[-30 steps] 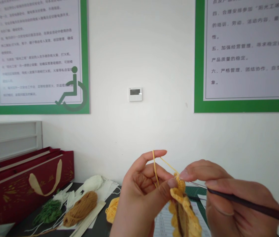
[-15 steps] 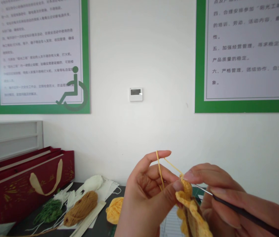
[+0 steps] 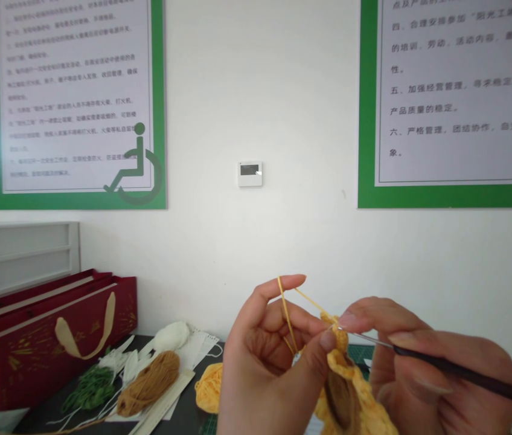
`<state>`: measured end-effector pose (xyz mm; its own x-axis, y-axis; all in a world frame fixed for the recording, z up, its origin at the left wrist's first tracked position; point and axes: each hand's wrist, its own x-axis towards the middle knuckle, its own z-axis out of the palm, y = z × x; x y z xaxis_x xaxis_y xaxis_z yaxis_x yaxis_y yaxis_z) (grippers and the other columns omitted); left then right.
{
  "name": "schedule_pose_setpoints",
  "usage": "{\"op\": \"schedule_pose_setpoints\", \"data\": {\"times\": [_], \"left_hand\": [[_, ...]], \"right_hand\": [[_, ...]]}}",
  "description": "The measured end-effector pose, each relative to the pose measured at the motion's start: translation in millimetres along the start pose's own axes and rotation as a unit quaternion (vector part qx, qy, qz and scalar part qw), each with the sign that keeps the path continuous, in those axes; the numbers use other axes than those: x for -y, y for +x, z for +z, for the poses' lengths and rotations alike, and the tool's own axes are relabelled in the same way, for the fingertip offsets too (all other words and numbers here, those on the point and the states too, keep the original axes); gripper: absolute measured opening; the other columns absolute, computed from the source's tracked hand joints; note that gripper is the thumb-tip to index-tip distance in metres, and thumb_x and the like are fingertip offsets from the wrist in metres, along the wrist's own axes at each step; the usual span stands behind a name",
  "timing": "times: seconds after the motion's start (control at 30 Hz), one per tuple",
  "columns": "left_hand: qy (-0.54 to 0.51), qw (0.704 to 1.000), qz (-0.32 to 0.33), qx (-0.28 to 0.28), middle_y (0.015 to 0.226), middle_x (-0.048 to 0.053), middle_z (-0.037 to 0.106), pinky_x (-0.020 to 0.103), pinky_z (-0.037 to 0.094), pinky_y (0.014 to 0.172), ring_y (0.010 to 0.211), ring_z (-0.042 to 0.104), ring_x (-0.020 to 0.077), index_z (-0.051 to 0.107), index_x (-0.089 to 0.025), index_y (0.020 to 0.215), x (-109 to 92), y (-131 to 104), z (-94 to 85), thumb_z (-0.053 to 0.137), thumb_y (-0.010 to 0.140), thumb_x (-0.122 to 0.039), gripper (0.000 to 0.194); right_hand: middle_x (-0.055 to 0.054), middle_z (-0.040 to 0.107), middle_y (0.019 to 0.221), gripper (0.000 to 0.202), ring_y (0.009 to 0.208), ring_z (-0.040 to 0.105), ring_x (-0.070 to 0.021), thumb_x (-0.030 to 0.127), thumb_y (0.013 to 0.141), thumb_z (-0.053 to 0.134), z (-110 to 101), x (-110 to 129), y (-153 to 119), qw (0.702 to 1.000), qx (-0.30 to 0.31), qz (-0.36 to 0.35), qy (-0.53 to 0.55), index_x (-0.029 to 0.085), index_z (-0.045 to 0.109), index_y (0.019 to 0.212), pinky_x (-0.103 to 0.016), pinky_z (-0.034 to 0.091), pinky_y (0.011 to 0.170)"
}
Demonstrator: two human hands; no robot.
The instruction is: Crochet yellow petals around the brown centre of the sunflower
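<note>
Compared with half a second ago, the raised index finger of the left hand is set farther left, the crochet hook is held at a flatter slant, and more of the brown inner side of the crocheted piece is turned into view. By the left thumb and a fingertip the yellow piece is pinched at its upper edge, and a yellow strand is carried over the raised index finger to that edge. By the right hand the dark handle is gripped, and the piece is touched by a fingertip near the metal end, whose tip is partly hidden. Thus the piece is held between both hands, above the table. Just left of the left forearm a yellow yarn ball is seen; farther left lies a brown skein.
</note>
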<state>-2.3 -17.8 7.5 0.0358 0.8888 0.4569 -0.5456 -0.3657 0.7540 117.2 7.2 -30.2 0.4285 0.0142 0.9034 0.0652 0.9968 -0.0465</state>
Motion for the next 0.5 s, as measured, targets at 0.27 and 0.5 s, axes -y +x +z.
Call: {"op": "schedule_pose_setpoints", "data": {"times": [0.27,0.5], "left_hand": [[0.028,0.999,0.019,-0.012,0.068,-0.001,0.072,0.022,0.052,0.061,0.062,0.065,0.013,0.068,-0.018,0.115,0.0,-1.8,1.2,0.086,0.073,-0.01,0.046],[0.085,0.993,0.076,-0.04,0.07,-0.002,0.072,0.022,0.052,0.065,0.066,0.067,0.0145,0.069,-0.021,0.114,1.7,-9.0,7.4,0.082,0.076,-0.009,0.042]], "right_hand": [[-0.006,0.082,0.091,0.01,0.076,0.076,-0.023,0.018,0.095,0.067,-6.1,7.6,8.9,0.997,0.048,-0.016,-0.059,0.022,0.071,0.102,-0.042,0.062,0.067],[-0.006,0.082,0.094,0.017,0.082,0.078,-0.0249,0.017,0.093,0.067,-21.8,9.5,18.0,0.978,0.147,-0.096,-0.114,0.022,0.073,0.108,-0.044,0.066,0.068]]}}
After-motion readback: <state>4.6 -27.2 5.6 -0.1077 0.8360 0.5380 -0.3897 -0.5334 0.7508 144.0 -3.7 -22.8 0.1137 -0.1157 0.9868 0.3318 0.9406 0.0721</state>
